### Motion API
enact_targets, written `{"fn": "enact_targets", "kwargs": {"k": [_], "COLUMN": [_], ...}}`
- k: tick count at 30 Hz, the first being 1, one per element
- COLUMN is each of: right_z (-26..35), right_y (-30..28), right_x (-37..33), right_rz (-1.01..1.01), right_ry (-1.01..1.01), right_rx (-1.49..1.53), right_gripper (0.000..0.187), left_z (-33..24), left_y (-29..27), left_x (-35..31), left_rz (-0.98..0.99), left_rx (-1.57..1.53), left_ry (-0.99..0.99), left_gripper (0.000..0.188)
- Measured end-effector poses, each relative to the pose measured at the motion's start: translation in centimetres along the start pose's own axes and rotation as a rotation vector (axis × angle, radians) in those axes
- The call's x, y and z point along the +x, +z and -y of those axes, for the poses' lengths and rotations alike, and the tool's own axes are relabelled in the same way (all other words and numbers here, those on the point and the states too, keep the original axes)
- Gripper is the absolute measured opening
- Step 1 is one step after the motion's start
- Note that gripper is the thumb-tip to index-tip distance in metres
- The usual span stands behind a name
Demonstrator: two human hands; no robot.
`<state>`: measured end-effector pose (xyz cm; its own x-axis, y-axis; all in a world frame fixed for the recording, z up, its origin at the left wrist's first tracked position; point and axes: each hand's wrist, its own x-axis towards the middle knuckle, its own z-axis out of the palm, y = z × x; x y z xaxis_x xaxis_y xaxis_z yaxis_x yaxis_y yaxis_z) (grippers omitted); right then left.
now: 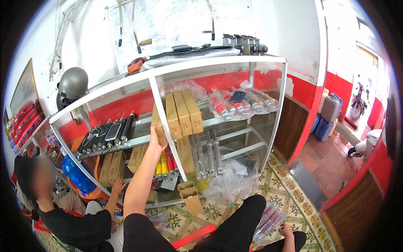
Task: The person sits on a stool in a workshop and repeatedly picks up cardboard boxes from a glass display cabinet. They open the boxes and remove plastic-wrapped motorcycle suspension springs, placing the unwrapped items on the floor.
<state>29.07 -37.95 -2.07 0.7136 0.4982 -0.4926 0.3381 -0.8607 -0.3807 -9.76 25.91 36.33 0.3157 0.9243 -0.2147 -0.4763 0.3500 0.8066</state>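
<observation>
My left hand (156, 139) reaches up to the middle shelf and grips the lower front end of a long brown cardboard box (158, 117), the leftmost of several upright ones. A white frame post crosses in front of that box. Beside it stand more brown boxes (183, 113), packed side by side. Low at the right, my right hand (286, 231) is closed at the edge of a clear plastic bag (268, 221) of red and silver shock absorbers, near my knee. Its fingertips are partly hidden.
Bagged shock absorbers (243, 103) and grey metal tubes (213, 153) fill the glass cabinet's right side; black springs and a phone (113, 131) lie left. An opened carton (190, 197) stands on the patterned floor. Another person (75, 222) sits left, one hand near lower boxes.
</observation>
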Motion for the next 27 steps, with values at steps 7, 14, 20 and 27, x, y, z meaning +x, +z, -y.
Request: {"fn": "enact_targets", "kwargs": {"k": [7,14,20,27], "right_z": [-2.5,-2.1,-1.7,-2.0], "right_y": [0.6,1.8,2.3,2.3], "right_x": [1.3,3.0,3.1,3.9], "right_rz": [0.001,0.092,-0.009,0.044], "right_ry": [0.054,-0.006,-0.035,0.005], "right_rx": [0.000,-0.098,-0.049,-0.075], "right_gripper": [0.049,0.054,0.052,0.049], "left_z": [2.4,2.3,5.4,6.5], "left_y": [0.7,-4.1,-4.7,-7.8], "left_x": [-9.5,-10.1,-2.2,3.2], "left_rz": [0.008,0.333,0.230,0.499], "left_rx": [0.030,-0.179,-0.360,-0.660], "left_ry": [-0.031,-0.159,-0.008,-0.241], "left_gripper": [0.073,0.067,0.061,0.060]}}
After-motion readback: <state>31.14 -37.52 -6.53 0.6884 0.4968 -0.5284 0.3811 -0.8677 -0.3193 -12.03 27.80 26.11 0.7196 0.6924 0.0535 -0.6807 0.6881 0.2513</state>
